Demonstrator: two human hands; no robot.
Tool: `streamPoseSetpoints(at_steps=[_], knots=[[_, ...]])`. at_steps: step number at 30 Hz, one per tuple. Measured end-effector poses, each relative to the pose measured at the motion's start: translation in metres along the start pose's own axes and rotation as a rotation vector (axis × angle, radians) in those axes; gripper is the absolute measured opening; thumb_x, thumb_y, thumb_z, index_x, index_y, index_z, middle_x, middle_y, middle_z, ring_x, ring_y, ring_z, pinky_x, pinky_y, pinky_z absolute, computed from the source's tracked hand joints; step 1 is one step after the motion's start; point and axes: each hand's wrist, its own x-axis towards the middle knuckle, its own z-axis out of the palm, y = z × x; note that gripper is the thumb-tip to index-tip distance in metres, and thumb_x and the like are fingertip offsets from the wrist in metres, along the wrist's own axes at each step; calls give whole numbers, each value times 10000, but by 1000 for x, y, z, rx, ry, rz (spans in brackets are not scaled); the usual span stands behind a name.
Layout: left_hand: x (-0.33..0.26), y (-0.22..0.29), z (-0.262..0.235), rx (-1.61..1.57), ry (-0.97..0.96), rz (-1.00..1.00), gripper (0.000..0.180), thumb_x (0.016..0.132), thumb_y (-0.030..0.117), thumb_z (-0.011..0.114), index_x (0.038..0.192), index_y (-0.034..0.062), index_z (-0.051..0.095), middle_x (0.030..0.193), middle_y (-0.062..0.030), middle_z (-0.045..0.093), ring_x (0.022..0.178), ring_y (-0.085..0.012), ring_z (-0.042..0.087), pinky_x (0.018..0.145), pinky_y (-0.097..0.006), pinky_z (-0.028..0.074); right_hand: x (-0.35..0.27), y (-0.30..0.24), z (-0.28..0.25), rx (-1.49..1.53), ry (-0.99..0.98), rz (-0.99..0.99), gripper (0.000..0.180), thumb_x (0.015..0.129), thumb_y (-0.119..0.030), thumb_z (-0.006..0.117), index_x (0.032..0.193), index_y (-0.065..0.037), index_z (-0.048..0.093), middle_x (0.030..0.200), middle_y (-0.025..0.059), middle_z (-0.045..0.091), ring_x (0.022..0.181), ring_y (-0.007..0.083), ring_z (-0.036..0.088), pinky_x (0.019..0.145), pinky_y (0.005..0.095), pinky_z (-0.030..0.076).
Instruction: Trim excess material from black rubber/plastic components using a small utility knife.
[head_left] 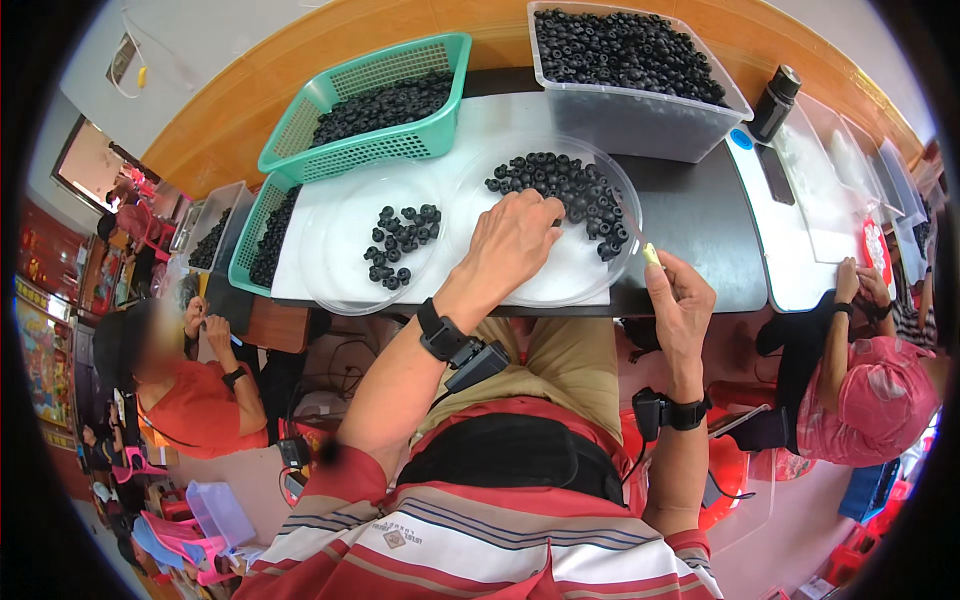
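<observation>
Bare white tabletop between the green basket and the clear bin gives open passage. Two clear dishes, touching, fill the near edge. The black bottle blocks the right.

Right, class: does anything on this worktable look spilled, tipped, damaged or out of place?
Nothing stands out. The black rings sit inside the clear dishes, green basket and tub; none lie loose on the table.

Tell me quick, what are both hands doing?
Left hand: fingers curled down among the black rings in the clear dish.
Right hand: closed, pinching a small yellow tool.
</observation>
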Motion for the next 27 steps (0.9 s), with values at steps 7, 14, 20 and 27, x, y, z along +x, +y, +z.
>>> streamPoseSetpoints(at_steps=[7, 14, 20, 27], knots=[[-1, 4, -3, -140, 14, 2, 168, 792, 70, 633, 945, 24, 683, 878, -159, 635, 806, -349, 626, 710, -427, 499, 1, 3, 1, -23, 1, 7, 292, 920, -200, 674, 1103, 28, 666, 847, -11, 626, 743, 47, 515, 652, 189, 407], [-9, 10, -16, -478, 73, -96, 191, 815, 20, 642, 994, 19, 710, 917, -118, 655, 757, -198, 655, 679, -279, 525, 1, 7, 3, 48, 5, 36, 290, 920, -179, 674, 1116, 34, 660, 864, -5, 638, 754, 48, 530, 668, 185, 418], [-15, 6, -19, -776, 113, -181, 197, 839, 20, 652, 1028, -8, 703, 973, -98, 660, 831, -153, 660, 761, -250, 548, 5, 5, 6, 8, -9, -18, 259, 945, -160, 633, 1112, 38, 652, 852, -6, 629, 764, 50, 529, 678, 189, 421], [-21, -5, -18, -1085, 91, -271, 217, 896, 47, 636, 1094, -32, 673, 976, -73, 657, 830, -141, 663, 774, -268, 561, 29, -2, 18, -21, 34, -8, 254, 980, -199, 576, 1073, 25, 649, 803, -43, 550, 704, 46, 442, 613, 200, 360]])
